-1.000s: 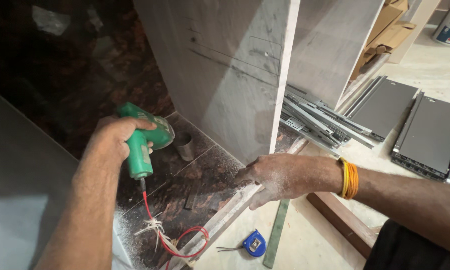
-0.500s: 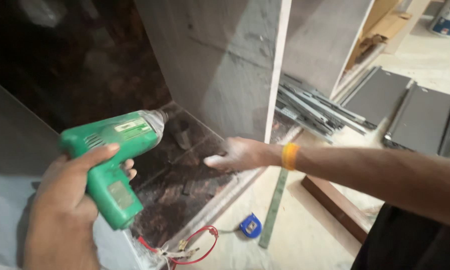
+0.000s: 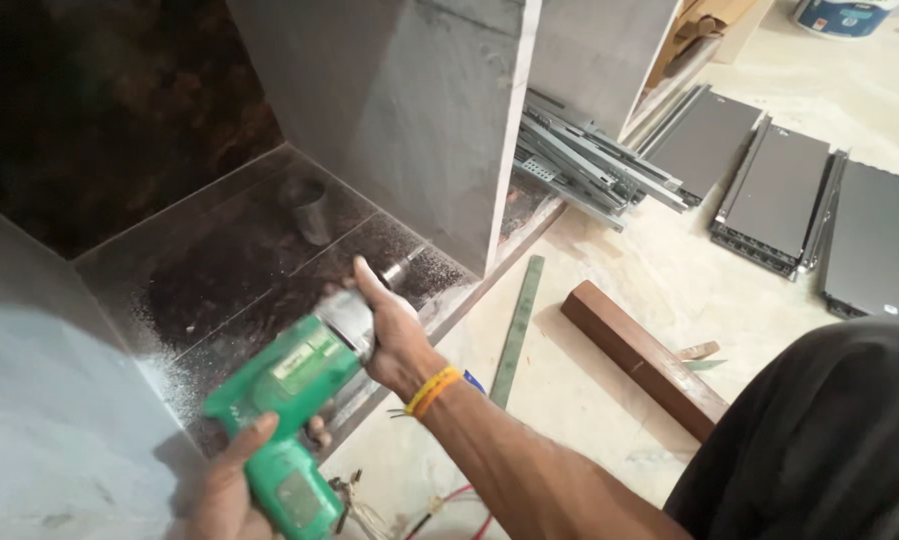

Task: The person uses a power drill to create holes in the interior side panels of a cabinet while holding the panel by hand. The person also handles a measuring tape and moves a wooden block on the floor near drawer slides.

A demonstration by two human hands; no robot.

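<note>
In the head view, a green electric drill (image 3: 289, 400) is seen at the lower left of the frame. Its handle is gripped by the left hand (image 3: 234, 480), fingers wrapped closed. The chuck end is clasped by the right hand (image 3: 389, 330), above the dark dusty stone shelf (image 3: 219, 260).

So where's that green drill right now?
In the head view, the green drill sits low and left of centre over the dark stone floor, its handle in the left hand, the right hand gripping its chuck.
</note>
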